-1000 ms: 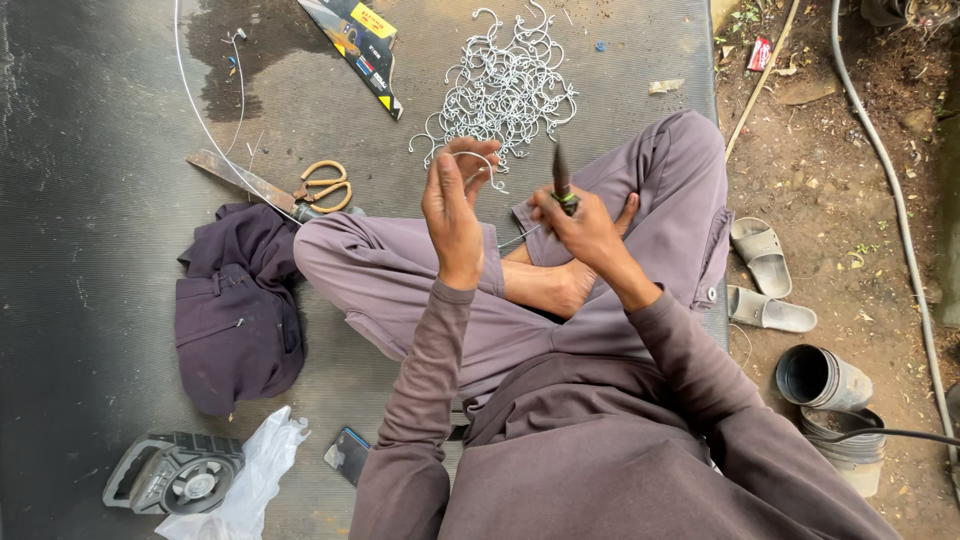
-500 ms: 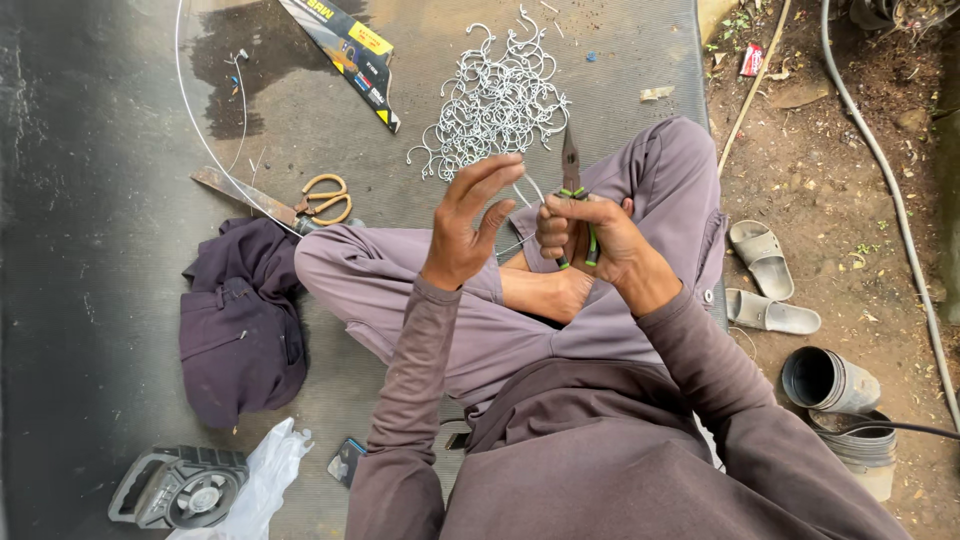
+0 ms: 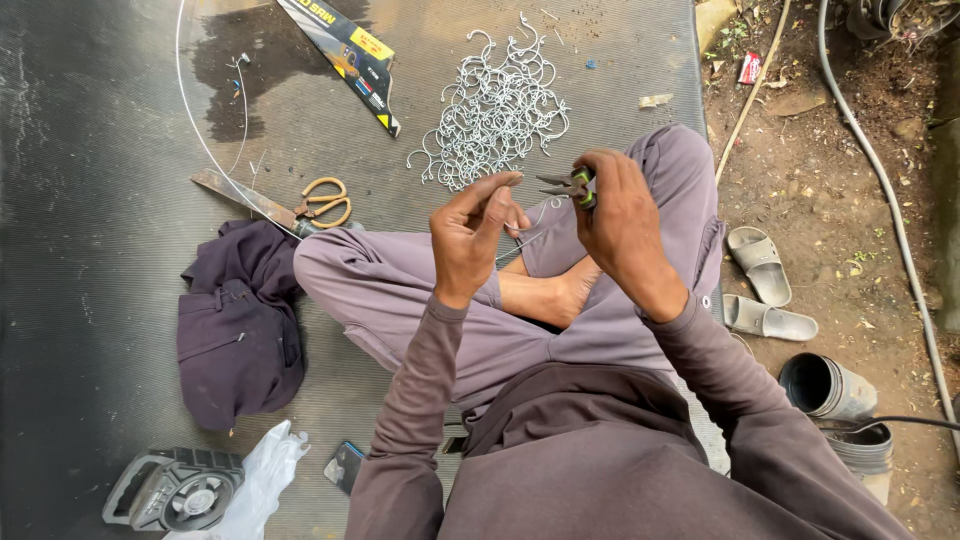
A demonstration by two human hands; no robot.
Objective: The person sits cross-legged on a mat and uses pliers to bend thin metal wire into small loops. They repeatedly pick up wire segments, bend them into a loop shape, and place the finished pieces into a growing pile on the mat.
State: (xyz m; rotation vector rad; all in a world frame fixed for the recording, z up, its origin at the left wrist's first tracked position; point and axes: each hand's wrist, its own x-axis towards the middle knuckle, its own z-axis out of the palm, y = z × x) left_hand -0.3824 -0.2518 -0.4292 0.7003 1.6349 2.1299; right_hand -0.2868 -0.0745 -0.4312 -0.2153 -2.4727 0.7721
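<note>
We see a thin, pale wire (image 3: 528,226), bent between the hands, its free end pinched in the closed fingers of the left hand (image 3: 472,232) while green-handled pliers (image 3: 568,184), clamped in the right hand (image 3: 618,222), bite its other end. We judge the step to be bending a hook; the next move calls for a steady twist. Just beyond both hands lies a heap of finished hooks (image 3: 497,110), with scissors (image 3: 322,203) farther left.
</note>
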